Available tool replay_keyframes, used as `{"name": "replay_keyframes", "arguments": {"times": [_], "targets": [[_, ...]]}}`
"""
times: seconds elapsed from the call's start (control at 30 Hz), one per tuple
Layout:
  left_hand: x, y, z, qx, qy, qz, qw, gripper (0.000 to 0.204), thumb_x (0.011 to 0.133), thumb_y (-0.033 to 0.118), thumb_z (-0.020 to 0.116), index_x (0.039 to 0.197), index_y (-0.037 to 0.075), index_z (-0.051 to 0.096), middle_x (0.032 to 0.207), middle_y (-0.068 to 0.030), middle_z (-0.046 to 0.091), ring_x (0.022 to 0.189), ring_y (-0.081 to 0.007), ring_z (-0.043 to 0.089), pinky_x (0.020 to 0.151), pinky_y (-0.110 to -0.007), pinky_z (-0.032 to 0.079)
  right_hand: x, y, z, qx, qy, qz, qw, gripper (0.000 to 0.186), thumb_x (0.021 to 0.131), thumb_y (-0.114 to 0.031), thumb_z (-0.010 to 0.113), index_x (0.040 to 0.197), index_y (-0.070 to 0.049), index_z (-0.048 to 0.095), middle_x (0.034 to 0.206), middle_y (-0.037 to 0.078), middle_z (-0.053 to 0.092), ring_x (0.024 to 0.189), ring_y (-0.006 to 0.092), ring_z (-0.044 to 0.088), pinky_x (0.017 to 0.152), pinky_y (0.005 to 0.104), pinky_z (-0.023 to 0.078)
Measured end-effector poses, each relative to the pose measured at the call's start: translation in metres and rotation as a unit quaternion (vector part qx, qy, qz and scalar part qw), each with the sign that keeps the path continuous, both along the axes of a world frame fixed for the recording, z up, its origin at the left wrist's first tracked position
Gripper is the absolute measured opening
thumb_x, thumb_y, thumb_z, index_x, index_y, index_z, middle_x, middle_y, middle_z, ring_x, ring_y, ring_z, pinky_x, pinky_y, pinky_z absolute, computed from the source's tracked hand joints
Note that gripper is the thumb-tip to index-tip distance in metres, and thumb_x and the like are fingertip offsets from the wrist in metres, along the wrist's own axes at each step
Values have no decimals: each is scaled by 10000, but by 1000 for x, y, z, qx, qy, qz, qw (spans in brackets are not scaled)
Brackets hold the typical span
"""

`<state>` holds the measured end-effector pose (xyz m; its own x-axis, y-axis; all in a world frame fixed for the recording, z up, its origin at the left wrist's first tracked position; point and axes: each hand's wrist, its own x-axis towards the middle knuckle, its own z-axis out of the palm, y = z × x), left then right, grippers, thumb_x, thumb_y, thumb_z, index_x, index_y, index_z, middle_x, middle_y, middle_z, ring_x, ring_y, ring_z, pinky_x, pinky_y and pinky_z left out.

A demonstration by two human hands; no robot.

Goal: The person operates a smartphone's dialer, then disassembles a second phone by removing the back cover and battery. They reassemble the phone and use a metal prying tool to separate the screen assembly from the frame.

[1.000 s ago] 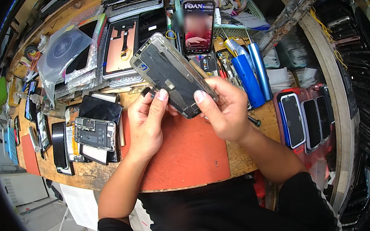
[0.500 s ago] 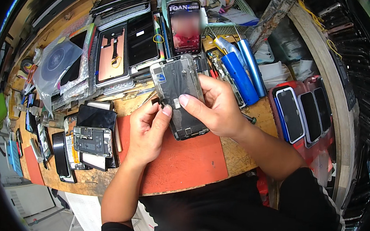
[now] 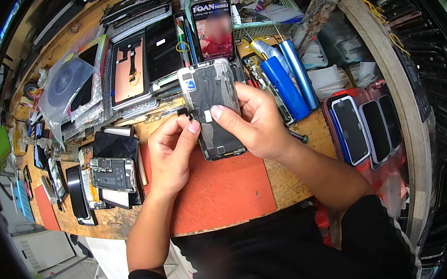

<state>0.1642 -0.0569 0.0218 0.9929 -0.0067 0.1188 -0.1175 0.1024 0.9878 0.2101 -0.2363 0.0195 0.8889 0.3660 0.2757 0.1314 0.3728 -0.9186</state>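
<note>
Two bare hands meet over the bench (image 3: pixel 120 221) in my head view, and the phone panel (image 3: pixel 202 98) sits between them, raised above a red-orange mat (image 3: pixel 224 195). The right hand (image 3: pixel 257 124) grips it from the right side: I see the thumb pressed flat on the upward face, while the other fingers go out of sight behind the edge. At the opposite long edge, the left hand (image 3: pixel 170 153) is closed in a pinch of thumb and forefinger, with a small dark piece (image 3: pixel 182 111) showing at the fingertips.

From where I watch, the panel's long axis runs away from the body, its far end leaning slightly left and its near end to the right. It is a thin, rounded rectangle with a scuffed grey-black inner face, a paler metallic-looking rim, a blue-marked patch near the far end and a small whitish patch beside the thumb.
</note>
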Motion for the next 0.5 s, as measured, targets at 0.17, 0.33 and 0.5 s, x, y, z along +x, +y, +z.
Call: {"name": "replay_keyframes", "arguments": {"times": [0.17, 0.33, 0.5], "targets": [[-4, -2, 4, 28, -6, 5, 1000, 165, 1013, 86, 654, 860, 45, 610, 810, 76, 558, 763, -11, 459, 681, -192, 379, 4, -5, 3, 11, -14, -35, 999, 178, 1020, -125, 626, 1128, 17, 633, 1006, 36, 703, 886, 52, 640, 776, 241, 538], [-5, -5, 6, 43, -8, -22, 999, 156, 1010, 73, 651, 864, 42, 606, 805, 76, 545, 743, -10, 451, 653, -195, 372, 12, -14, 6, 34, 7, -44, 998, 128, 1053, -123, 579, 1019, -13, 634, 931, 13, 693, 837, 38, 610, 733, 227, 510], [-5, -3, 5, 39, 2, -30, 999, 159, 1010, 71, 648, 859, 41, 607, 802, 69, 552, 738, -15, 460, 649, -201, 376, 16, -15, 3, -53, -40, -105, 992, 288, 1100, -233, 520, 921, -39, 635, 819, -30, 653, 751, 8, 554, 645, 205, 455]]}}
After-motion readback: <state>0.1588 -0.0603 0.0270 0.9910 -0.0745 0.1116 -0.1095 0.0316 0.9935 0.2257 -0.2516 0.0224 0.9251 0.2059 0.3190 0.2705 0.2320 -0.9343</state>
